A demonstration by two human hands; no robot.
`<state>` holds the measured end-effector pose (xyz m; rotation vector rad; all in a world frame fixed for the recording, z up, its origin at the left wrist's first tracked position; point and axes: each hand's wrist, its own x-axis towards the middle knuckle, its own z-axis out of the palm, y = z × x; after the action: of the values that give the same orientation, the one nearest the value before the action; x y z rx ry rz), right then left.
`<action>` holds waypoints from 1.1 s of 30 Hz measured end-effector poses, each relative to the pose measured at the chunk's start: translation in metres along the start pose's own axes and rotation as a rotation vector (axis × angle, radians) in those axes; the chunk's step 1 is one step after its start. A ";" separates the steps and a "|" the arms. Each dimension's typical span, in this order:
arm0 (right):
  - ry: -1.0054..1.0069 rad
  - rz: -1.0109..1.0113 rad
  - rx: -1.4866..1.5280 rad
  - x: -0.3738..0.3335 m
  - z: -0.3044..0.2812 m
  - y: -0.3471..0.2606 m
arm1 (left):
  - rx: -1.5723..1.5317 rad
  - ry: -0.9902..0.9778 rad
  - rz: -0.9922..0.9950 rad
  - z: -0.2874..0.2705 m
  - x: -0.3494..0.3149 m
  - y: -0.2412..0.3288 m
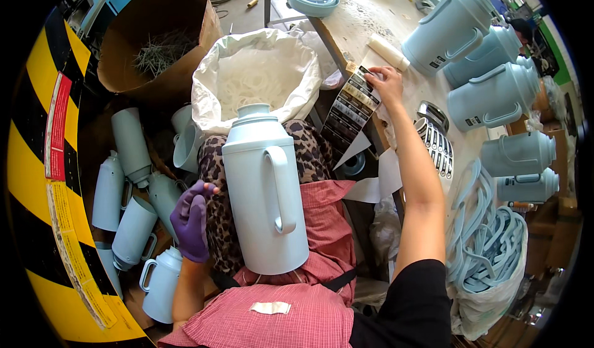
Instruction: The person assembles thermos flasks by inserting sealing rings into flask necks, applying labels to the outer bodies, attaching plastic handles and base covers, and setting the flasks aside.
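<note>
In the head view, the left hand [190, 224] wears a purple glove, and its finger and thumb tips poke out bare. Its fingers are bent in, with the tips near each other, just left of the big blue jug [263, 193]. I can't tell if they pinch anything small. The right hand [387, 85] has no glove. Its fingers are bent down and touch the top end of a sticker sheet [349, 109] with rows of black, tan and pale labels. I can't tell if they pinch it or just press on it.

The big blue jug rests on the person's lap, its neck pointing away and its handle on the right side. Under it are spotted cloth [213, 224] and a pink checked apron [291, 311].

The sticker sheet sticks out past the edge of the pale bench [352, 23]. On the bench are a round blue ring [314, 0], a white roll [388, 52] and more blue jugs [445, 32]. Blue strips [479, 243] spill from a bag on the right. Past the lap sits a white bag [207, 94] full of clear rings. Behind it, a brown box [111, 57] holds thin sticks. More jugs [133, 230] lie in a heap on the left, beside a yellow and black striped board [37, 162].

The jug hides part of the lap. Black corners cut off the room, and the far top right is too small to make out.
</note>
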<state>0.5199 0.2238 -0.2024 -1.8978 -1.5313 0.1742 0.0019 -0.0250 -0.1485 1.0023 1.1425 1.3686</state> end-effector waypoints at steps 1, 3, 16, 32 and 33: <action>0.041 -0.030 -0.036 -0.003 0.002 -0.004 | -0.008 0.013 -0.007 -0.006 -0.008 -0.007; 0.062 0.032 -0.061 -0.011 0.006 -0.011 | 0.003 0.037 -0.014 -0.016 -0.021 -0.020; 0.042 -0.205 0.359 -0.139 -0.063 -0.119 | 0.585 -0.162 0.553 -0.005 -0.067 -0.013; -0.989 0.465 0.864 -0.331 -0.064 -0.198 | 0.890 -0.515 0.678 0.011 -0.097 -0.061; -0.979 0.443 0.852 -0.333 -0.062 -0.196 | 0.897 -0.492 0.723 0.011 -0.097 -0.059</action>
<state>0.2924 -0.0889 -0.1432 -1.4020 -1.1698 1.8397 0.0352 -0.1205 -0.2026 2.4255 1.0390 0.9775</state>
